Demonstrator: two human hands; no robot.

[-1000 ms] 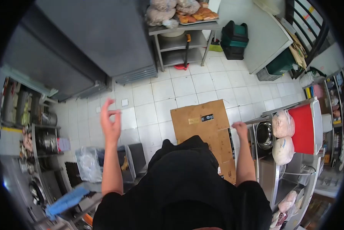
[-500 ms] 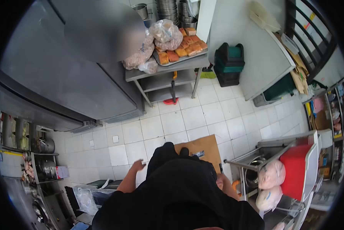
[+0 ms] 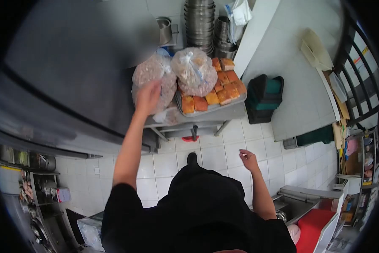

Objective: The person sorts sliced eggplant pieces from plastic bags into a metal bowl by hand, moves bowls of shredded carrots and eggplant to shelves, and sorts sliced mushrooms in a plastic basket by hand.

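Observation:
My left hand [image 3: 149, 95] is stretched forward over a clear plastic bag of pale pinkish food [image 3: 157, 69], fingers extended; whether it touches the bag I cannot tell. Right of it, a second knotted bag [image 3: 193, 74] rests partly on a metal tray [image 3: 214, 106] of orange-brown blocks [image 3: 212, 98]. A smaller bag [image 3: 167, 115] lies at the front edge of the steel table [image 3: 236, 113]. My right hand [image 3: 248, 159] hangs above the floor at my side, fingers loosely bent and apart, holding nothing.
Tall grey cabinet doors [image 3: 67, 97] flank the table on the left. Stacked steel pots [image 3: 199, 25] stand behind it, and a black and green bin [image 3: 264, 99] to its right. A sink [image 3: 292, 206] with a red board [image 3: 314, 225] is at lower right.
I have stepped forward to the table, and the cardboard on the floor is out of sight. My left hand has gone from my side to the bag; my right hand has swung forward.

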